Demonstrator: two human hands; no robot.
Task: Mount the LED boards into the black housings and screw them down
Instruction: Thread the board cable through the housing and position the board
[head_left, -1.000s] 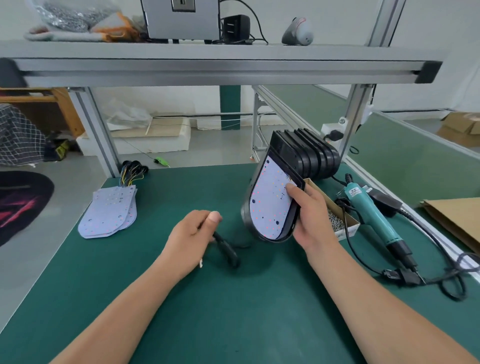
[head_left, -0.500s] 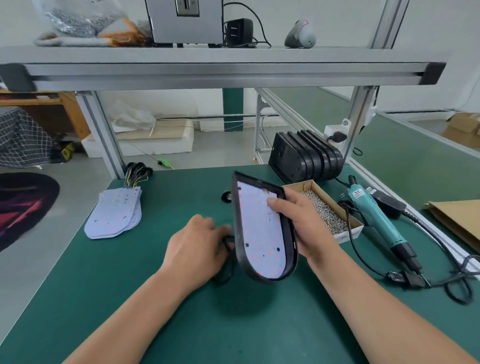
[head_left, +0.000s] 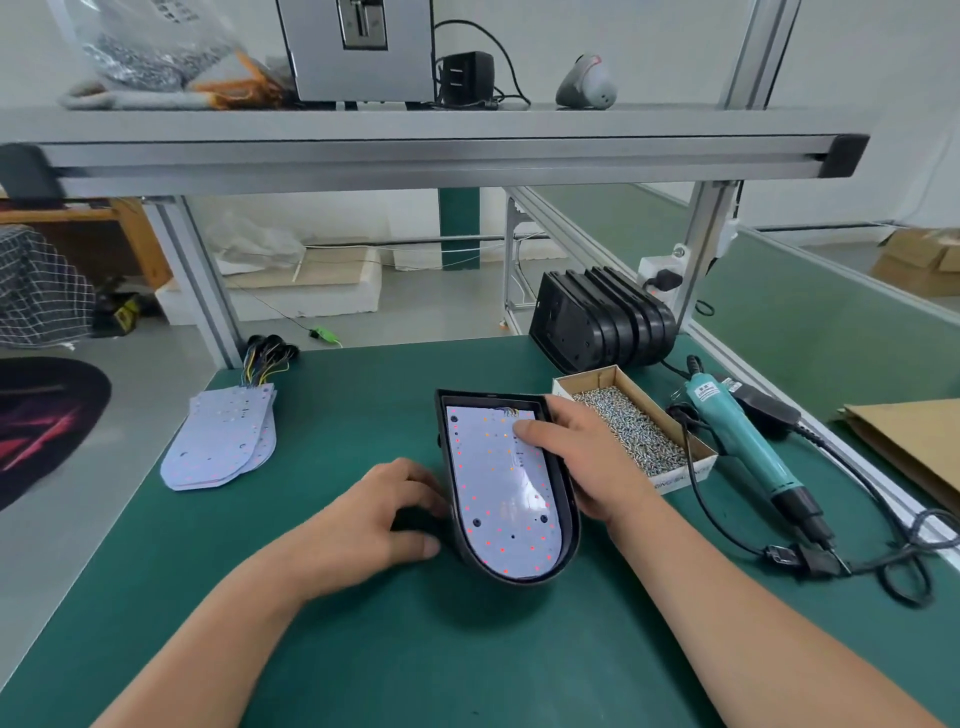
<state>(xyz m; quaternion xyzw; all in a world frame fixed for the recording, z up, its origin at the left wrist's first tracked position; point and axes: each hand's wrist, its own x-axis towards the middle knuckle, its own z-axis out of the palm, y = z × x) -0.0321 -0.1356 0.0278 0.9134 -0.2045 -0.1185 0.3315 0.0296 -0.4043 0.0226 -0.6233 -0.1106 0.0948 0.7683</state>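
Note:
A black housing (head_left: 569, 519) lies nearly flat on the green mat, face up, with a white LED board (head_left: 496, 499) seated inside it. My right hand (head_left: 582, 457) grips the housing's right rim, thumb pressing on the board's upper right. My left hand (head_left: 363, 519) rests against the housing's left side, fingers curled at its edge; what lies under them is hidden. A stack of loose LED boards (head_left: 221, 441) with coloured wires lies at the left. Several empty black housings (head_left: 602, 322) stand in a row at the back right.
A cardboard box of screws (head_left: 634, 426) sits just right of the housing. A teal electric screwdriver (head_left: 743, 441) with its black cable lies further right. An aluminium shelf (head_left: 415, 150) spans overhead. Brown cardboard (head_left: 909, 441) lies at the far right.
The housing with the board has come down from upright to nearly flat on the mat. My left hand has moved right from the black cable to the housing's left side.

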